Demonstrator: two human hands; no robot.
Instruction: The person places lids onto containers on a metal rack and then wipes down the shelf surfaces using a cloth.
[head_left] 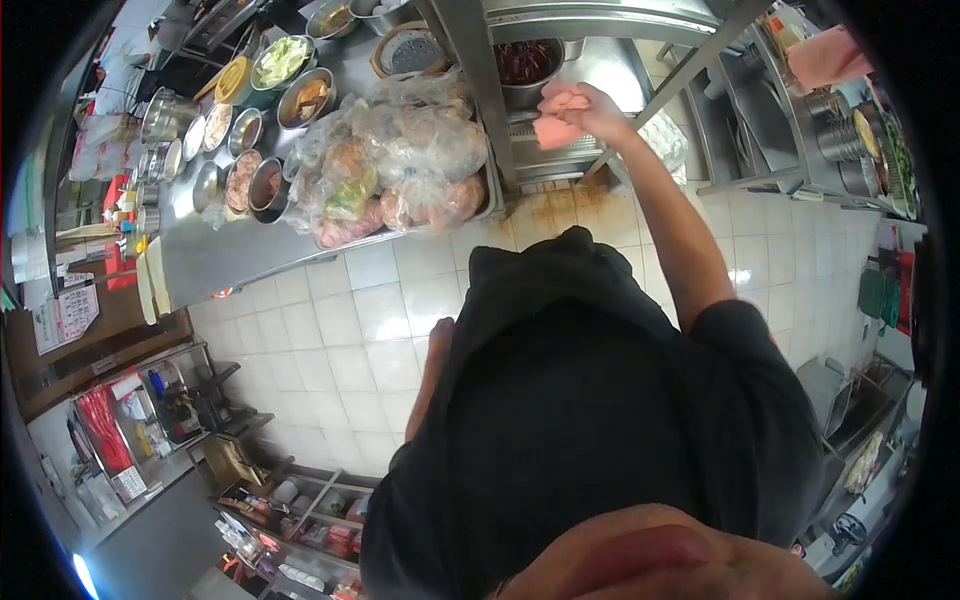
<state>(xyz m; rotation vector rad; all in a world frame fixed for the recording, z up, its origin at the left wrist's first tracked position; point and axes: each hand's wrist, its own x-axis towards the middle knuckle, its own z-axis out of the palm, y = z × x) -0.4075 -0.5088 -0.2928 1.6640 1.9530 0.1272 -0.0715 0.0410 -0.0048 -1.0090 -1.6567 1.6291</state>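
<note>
My right hand (597,117) reaches forward to a steel shelf frame and is closed on a folded pink cloth (558,128). Just beyond the cloth sits a steel pot (525,70) of dark red contents that look like dried chillies. Beneath the cloth is a slotted metal surface (577,146). My left hand (441,333) hangs low by my side, over the tiled floor, partly hidden by my black clothing. Its fingers cannot be made out, and nothing shows in it.
A tray (492,200) piled with clear plastic bags of food (400,150) stands on the steel counter (200,255) at left. Several bowls of ingredients (268,185) stand beyond it. An upright steel post (480,90) separates counter and shelf. At right, another pink cloth (828,58) lies near metal containers (835,125).
</note>
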